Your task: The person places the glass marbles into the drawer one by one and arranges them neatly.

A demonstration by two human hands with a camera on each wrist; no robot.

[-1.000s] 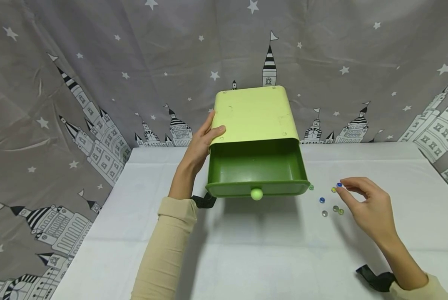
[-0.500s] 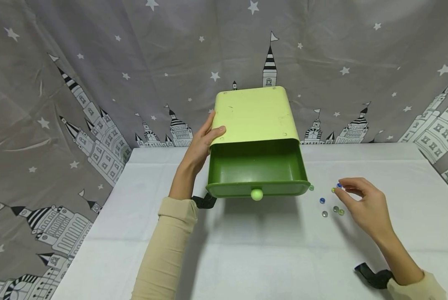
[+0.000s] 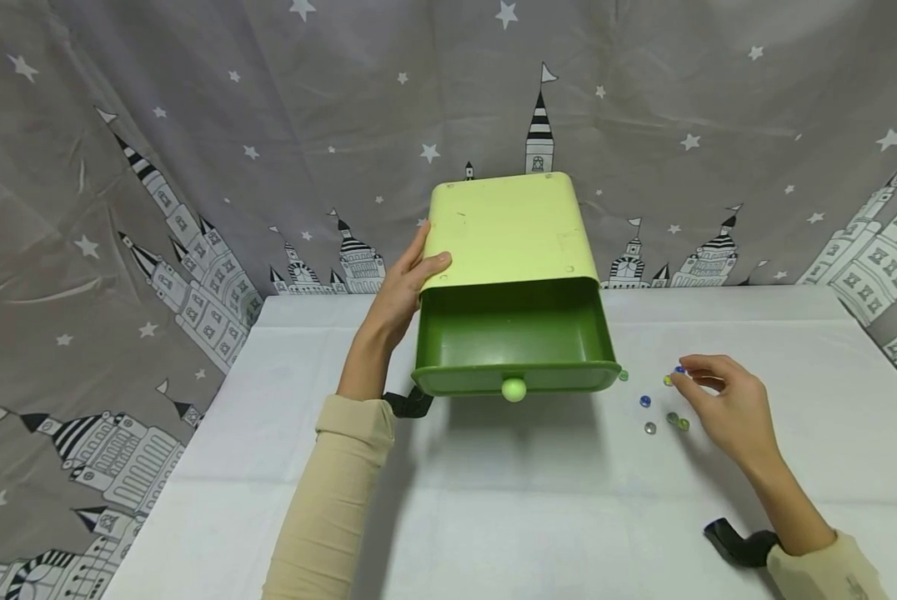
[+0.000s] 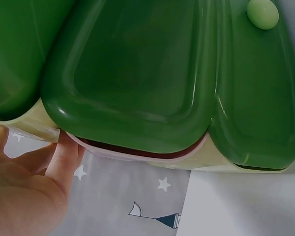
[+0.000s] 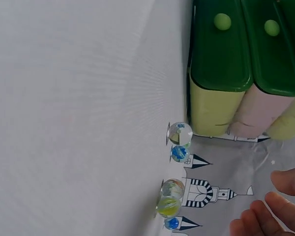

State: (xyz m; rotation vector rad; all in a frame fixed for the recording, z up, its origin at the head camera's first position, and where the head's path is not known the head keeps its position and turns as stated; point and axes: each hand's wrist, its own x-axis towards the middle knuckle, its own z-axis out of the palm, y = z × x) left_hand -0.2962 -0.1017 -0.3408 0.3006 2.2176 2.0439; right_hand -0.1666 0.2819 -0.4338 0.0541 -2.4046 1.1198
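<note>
A small drawer cabinet (image 3: 508, 229) with a pale yellow top stands at the centre, its green top drawer (image 3: 456, 379) pulled out. My left hand (image 3: 398, 300) holds the cabinet's left side, thumb over the top edge. In the left wrist view, fingers (image 4: 64, 157) touch the cabinet's side. My right hand (image 3: 734, 408) hovers with bent fingers above the marbles, near a blue marble (image 3: 680, 369) and a yellow marble (image 3: 668, 380). A gap shows between thumb and fingers (image 5: 265, 216) in the right wrist view, with nothing visible held.
More marbles lie on the white tablecloth (image 3: 531, 517): a green marble (image 3: 623, 376) beside the drawer, another blue marble (image 3: 645, 401), a clear marble (image 3: 650, 427) and others. Pink and yellow lower tiers show in the right wrist view. A grey castle-print curtain (image 3: 328, 100) hangs behind.
My right hand has shifted slightly left over the marbles. The left hand and cabinet stay in place, as does the opened drawer.
</note>
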